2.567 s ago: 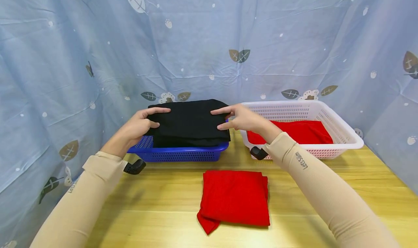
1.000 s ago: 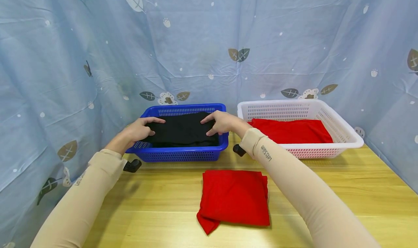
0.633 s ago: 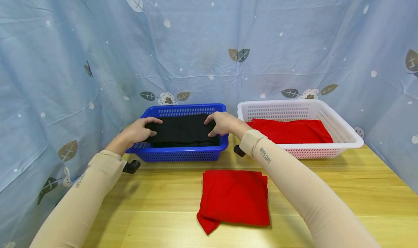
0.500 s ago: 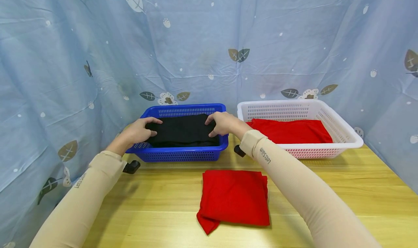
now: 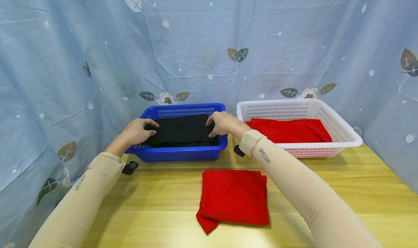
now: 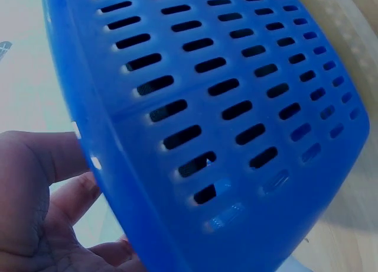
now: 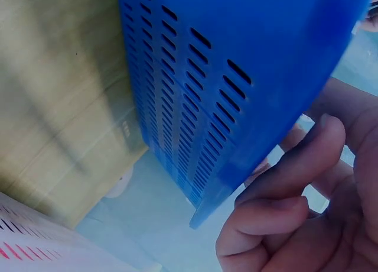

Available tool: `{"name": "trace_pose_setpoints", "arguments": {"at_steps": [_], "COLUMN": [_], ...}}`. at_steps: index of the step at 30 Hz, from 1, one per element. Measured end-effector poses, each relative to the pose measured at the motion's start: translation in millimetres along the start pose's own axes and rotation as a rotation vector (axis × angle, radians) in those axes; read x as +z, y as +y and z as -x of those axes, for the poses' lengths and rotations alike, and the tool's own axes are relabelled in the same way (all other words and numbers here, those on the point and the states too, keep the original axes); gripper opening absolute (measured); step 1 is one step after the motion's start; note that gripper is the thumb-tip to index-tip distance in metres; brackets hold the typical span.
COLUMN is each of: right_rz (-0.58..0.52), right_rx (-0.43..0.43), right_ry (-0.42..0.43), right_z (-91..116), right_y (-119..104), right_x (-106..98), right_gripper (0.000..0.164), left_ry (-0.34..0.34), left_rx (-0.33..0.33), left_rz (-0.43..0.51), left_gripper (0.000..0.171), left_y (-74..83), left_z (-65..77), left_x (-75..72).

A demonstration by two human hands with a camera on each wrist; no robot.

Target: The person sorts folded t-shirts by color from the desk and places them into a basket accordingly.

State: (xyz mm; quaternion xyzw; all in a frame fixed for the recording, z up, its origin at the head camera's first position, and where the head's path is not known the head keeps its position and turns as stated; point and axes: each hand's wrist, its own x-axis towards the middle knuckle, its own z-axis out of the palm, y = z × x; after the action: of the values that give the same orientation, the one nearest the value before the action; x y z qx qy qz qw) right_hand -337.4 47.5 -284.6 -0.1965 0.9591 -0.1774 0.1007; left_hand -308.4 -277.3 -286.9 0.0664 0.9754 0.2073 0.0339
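A folded black cloth lies in the blue basket, at the back left of the table. My left hand is over the basket's left end, thumb and forefinger apart at the cloth's edge. Over the right end is my right hand, its forefinger and thumb spread at the cloth's other edge. In the left wrist view the left hand shows behind the basket's perforated wall. The right wrist view has the right hand with bent fingers beside the rim, no cloth visible in them.
A folded red cloth lies on the wooden table in front, one corner sticking out. To the right of the blue basket stands a white basket holding another red cloth. A blue patterned curtain hangs behind.
Both hands have lowered the black cloth from above the blue basket into it. Lately the left fingers have drawn slightly left off the cloth; the right hand has barely moved.
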Motion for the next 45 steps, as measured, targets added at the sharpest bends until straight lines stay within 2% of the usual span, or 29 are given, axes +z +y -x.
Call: {"name": "trace_pose_setpoints", "arguments": {"at_steps": [9, 17, 23, 30, 42, 45], "right_rz": [-0.027, -0.069, -0.088, -0.126, -0.156, -0.158], "right_rx": [0.008, -0.039, -0.084, -0.115, -0.155, -0.160], "right_ry": [-0.006, -0.015, -0.005, -0.003, 0.002, 0.007], "right_z": [-1, 6, 15, 30, 51, 59], "right_y": [1, 6, 14, 22, 35, 37], "right_x": [1, -4, -11, -22, -32, -33], "right_gripper": [0.047, 0.045, 0.046, 0.048, 0.051, 0.052], "left_ry": [0.005, 0.038, 0.087, 0.120, 0.113, 0.111], "left_rx": [0.014, 0.010, 0.052, 0.126, 0.174, 0.205], "left_rz": [-0.040, -0.048, -0.037, 0.012, 0.085, 0.103], "left_gripper": [0.039, 0.041, 0.040, 0.039, 0.042, 0.044], "left_y": [0.5, 2.9, 7.6, 18.4, 42.1, 47.4], "left_z": [1.1, 5.9, 10.8, 19.7, 39.7, 44.3], "left_x": [0.7, 1.0, -1.7, -4.9, -3.4, -2.6]}}
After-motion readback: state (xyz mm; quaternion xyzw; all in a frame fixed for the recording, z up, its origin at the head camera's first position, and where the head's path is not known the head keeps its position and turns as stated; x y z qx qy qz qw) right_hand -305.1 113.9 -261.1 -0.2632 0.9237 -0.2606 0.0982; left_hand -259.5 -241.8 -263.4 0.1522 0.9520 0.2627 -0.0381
